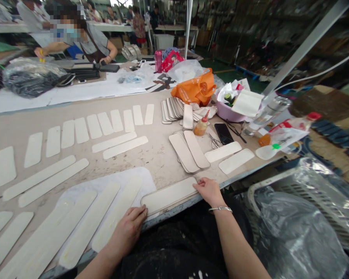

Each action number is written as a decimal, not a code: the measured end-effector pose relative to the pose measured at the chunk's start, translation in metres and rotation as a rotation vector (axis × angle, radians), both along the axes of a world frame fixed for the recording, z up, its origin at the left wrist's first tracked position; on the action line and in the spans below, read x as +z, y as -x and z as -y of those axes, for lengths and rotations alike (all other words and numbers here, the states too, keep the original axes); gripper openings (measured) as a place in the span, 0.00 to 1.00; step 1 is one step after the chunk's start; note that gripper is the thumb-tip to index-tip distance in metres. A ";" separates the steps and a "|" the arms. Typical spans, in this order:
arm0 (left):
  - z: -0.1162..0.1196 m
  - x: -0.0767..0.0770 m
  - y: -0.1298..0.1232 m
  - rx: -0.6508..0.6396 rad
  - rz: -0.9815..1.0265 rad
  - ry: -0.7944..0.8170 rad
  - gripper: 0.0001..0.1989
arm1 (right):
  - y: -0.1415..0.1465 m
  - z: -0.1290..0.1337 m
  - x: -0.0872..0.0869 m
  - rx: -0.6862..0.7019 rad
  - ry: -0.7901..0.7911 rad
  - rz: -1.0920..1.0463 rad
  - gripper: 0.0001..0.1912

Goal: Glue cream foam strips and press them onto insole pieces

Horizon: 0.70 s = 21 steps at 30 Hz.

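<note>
A long cream strip [168,195] with rounded ends, edged in dark, lies along the table's front edge. My left hand [130,226] rests at its left end, fingers together on the strip's corner. At the right end, my right hand [208,190], with a bangle on the wrist, pinches the strip between thumb and fingers. Left of my hands, long pale strips [90,224] lie on a white sheet [147,180]. Behind the held strip is a small stack of dark-edged pieces [186,153], with two loose pale pieces [236,161] to its right.
Rows of pale pieces [81,130] cover the table's left part. A glue bottle [201,126], phone [223,133], scissors [214,142], orange bag [193,91] and purple bowl [228,110] stand behind. A grey basket [273,180] is at right; a masked person [95,44] works across.
</note>
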<state>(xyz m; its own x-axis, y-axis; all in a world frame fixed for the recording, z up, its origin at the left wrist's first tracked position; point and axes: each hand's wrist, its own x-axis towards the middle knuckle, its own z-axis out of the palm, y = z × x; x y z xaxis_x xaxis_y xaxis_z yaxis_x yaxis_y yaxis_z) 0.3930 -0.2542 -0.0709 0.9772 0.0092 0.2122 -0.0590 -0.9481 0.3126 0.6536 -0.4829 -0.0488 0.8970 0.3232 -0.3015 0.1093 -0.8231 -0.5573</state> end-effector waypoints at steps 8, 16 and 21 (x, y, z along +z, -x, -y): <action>0.007 0.007 0.001 0.045 -0.059 0.041 0.17 | 0.002 0.000 -0.001 0.027 0.072 0.015 0.10; 0.005 0.010 0.001 0.132 -0.027 0.217 0.14 | 0.003 0.000 -0.002 0.061 0.090 0.022 0.11; 0.005 0.011 -0.011 0.280 -0.032 0.379 0.08 | 0.004 0.001 -0.003 0.068 0.099 0.040 0.11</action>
<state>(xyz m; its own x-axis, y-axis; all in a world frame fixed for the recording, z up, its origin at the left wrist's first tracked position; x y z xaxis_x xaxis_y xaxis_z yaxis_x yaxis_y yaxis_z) 0.4040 -0.2591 -0.0595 0.9321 0.3444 0.1124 0.1983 -0.7446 0.6373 0.6498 -0.4836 -0.0522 0.8862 0.3541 -0.2989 0.1873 -0.8637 -0.4680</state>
